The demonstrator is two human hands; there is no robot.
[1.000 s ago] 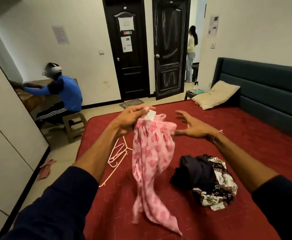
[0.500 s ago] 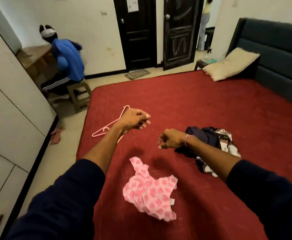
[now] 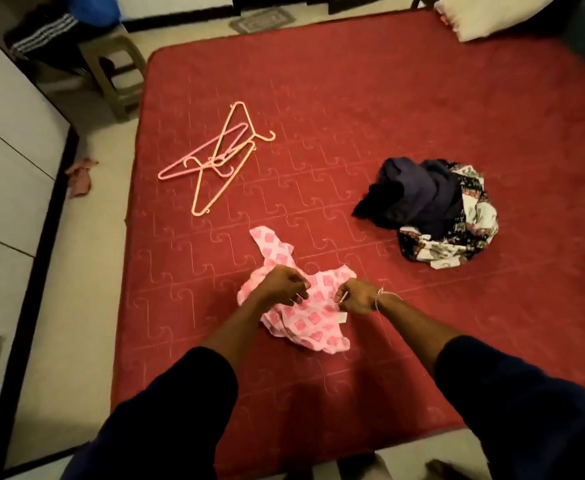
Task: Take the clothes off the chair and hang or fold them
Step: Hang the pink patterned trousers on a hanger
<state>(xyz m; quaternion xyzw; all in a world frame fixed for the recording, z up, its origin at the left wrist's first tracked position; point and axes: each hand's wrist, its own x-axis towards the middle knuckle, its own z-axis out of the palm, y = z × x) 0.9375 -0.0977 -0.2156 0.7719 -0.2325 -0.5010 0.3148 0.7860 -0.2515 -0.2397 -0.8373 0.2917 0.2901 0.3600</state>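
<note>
A pink patterned garment point(image 3: 313, 322) lies crumpled on the red bed point(image 3: 370, 98), near its front edge. My left hand point(image 3: 282, 285) sits on the garment's left part with fingers curled into the cloth. My right hand point(image 3: 356, 301), with a bracelet at the wrist, pinches the cloth at the garment's right side. A pile of dark and black-and-white patterned clothes point(image 3: 433, 216) lies to the right, apart from both hands. Several pink and orange hangers point(image 3: 221, 157) lie tangled further back on the left.
A white wardrobe point(image 3: 7, 168) lines the left side, with a narrow strip of floor between it and the bed. A pink cloth point(image 3: 81, 174) lies on that floor. A stool point(image 3: 117, 71) with a seated person stands at the back left. A pillow point(image 3: 485, 15) lies at the back right.
The pink garment went from hanging in my left hand to lying on the bed. Both hands have come down onto it, and my view has tilted down.
</note>
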